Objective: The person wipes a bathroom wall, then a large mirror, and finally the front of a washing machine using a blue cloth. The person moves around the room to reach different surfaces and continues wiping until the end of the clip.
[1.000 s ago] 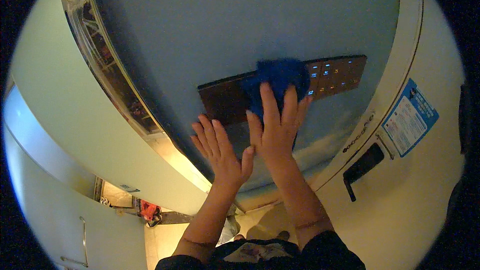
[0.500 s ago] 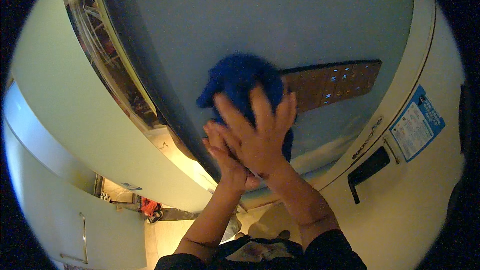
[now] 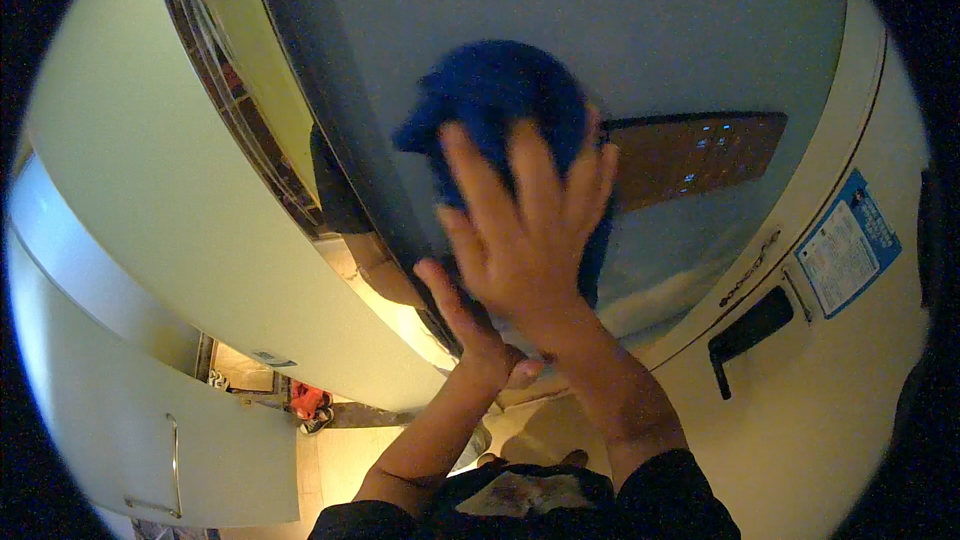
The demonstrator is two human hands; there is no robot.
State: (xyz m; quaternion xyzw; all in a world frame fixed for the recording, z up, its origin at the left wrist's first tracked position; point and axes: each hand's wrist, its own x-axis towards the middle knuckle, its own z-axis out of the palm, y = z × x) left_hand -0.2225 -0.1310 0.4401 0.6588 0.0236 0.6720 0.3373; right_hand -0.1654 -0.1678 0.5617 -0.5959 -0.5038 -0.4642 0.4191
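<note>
Blue cloth (image 3: 505,75), 1 piece: backed by right hand (image 3: 530,230), fingers spread, unclenched.
Located at 9 o'clock from lit control panel (image 3: 740,140); left hand (image 3: 470,330) partly hidden at 7 o'clock from right, grip indeterminable; even palm pressure advised.

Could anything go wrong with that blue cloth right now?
The right hand spreads over the cloth at the left end of the lit panel; if that is touch-sensitive, a rub might trigger it. The left hand is close by, so the two might bump.
</note>
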